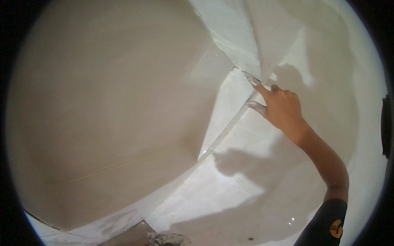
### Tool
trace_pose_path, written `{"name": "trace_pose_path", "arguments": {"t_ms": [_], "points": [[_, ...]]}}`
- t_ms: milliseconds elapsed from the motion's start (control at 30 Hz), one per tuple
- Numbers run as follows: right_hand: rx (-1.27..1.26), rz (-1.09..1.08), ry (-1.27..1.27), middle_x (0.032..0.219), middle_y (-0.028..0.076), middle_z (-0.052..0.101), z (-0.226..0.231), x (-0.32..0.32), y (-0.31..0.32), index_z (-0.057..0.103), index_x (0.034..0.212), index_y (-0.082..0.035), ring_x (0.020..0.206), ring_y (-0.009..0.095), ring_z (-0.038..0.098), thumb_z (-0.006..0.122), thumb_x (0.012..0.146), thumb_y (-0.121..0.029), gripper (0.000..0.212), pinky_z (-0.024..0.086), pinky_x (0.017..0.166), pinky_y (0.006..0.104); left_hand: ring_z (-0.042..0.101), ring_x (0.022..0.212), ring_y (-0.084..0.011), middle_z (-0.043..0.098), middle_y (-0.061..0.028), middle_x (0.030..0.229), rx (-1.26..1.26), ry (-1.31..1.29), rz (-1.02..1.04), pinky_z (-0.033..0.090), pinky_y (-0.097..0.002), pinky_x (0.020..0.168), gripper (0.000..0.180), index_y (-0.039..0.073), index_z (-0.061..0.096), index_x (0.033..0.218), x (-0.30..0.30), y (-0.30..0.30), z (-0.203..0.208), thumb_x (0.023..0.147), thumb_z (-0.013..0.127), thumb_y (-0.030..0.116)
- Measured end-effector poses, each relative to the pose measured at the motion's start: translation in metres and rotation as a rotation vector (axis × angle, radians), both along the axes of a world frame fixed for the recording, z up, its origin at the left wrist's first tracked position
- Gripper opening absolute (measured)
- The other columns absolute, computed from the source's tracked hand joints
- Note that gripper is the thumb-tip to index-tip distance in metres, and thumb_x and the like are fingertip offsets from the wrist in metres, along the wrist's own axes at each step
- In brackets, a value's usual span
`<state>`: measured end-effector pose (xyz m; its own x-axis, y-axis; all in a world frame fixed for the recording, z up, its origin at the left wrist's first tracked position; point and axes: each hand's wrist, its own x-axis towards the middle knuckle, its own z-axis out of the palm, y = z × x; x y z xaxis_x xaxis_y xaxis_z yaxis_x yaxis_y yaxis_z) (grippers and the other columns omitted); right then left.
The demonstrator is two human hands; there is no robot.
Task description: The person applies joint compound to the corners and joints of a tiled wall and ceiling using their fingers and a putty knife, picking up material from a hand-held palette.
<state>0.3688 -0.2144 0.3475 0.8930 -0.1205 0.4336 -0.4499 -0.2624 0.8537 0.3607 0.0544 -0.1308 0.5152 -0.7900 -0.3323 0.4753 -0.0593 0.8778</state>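
My right hand (282,107) reaches up from the lower right to a corner where several white wall panels (230,104) meet. White paste coats its index finger and thumb. The index fingertip touches the seam (247,70) at the corner. Apart from it, the thumb lies close to a long slanting joint (225,132). The other fingers are curled in, and nothing shows in the hand. I cannot see my left hand. A rough, grey-white crusted thing (169,239) shows at the lower edge, cut off by the frame; its kind is unclear.
A broad, shaded beige surface (102,102) fills the left side, with a faint straight line across its lower part. Shadows fall on the pale wall (246,201) below my arm. A small dark round spot (250,238) marks it near the bottom.
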Motion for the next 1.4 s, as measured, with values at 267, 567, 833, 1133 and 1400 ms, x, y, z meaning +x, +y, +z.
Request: {"name": "trace_pose_path", "arguments": {"t_ms": [267,567,833,1133,1400], "points": [[0.186,-0.055,-0.034,0.073,0.013,0.060,-0.023,-0.028,0.014,0.050,0.126,-0.012,0.062,0.028,0.063,0.059,0.084,-0.041,0.052,0.050,0.054,0.0382,0.059,0.100,-0.0239,0.060,-0.0134,0.110,-0.044,-0.333,-0.004,0.049,-0.0343,0.081,0.030,0.002,0.057,0.104,-0.016,-0.023,-0.039,0.096,0.040,0.025],[1.309,0.406,0.348,0.131,0.021,0.040,-0.101,-0.093,0.024,0.054,0.124,-0.011,0.119,0.034,0.041,0.075,0.068,-0.032,0.063,0.035,0.096,0.0467,0.055,0.094,-0.0135,0.059,-0.0084,0.103,-0.472,0.359,0.404,0.045,-0.0296,0.081,0.031,-0.004,0.052,0.112,0.011,-0.081,0.161,0.084,0.055,0.009],[1.387,0.489,0.299,0.137,0.023,0.030,-0.117,-0.112,0.028,0.057,0.121,-0.012,0.131,0.039,0.022,0.078,0.065,-0.036,0.065,0.021,0.104,0.0518,0.058,0.088,-0.0122,0.063,-0.0089,0.097,-0.490,0.228,0.385,0.047,-0.0262,0.078,0.028,-0.007,0.056,0.106,-0.008,-0.060,0.214,0.083,0.052,0.009],[1.731,0.571,0.201,0.133,0.019,0.034,-0.180,-0.114,0.005,0.065,0.106,-0.009,0.129,0.036,0.028,0.083,0.064,-0.029,0.050,0.030,0.104,0.0461,0.062,0.086,-0.0208,0.059,-0.0133,0.102,-0.371,0.689,0.458,0.054,-0.0311,0.072,0.027,-0.003,0.049,0.110,-0.023,-0.067,0.185,0.086,0.050,0.010],[2.032,0.456,0.107,0.131,0.017,0.035,-0.194,-0.145,0.009,0.059,0.112,-0.004,0.128,0.031,0.030,0.075,0.068,-0.011,0.048,0.031,0.104,0.0417,0.061,0.094,-0.0229,0.057,-0.0151,0.106,-0.235,0.754,0.383,0.055,-0.0299,0.073,0.027,-0.005,0.050,0.107,-0.052,-0.089,0.141,0.088,0.049,0.013]]}}
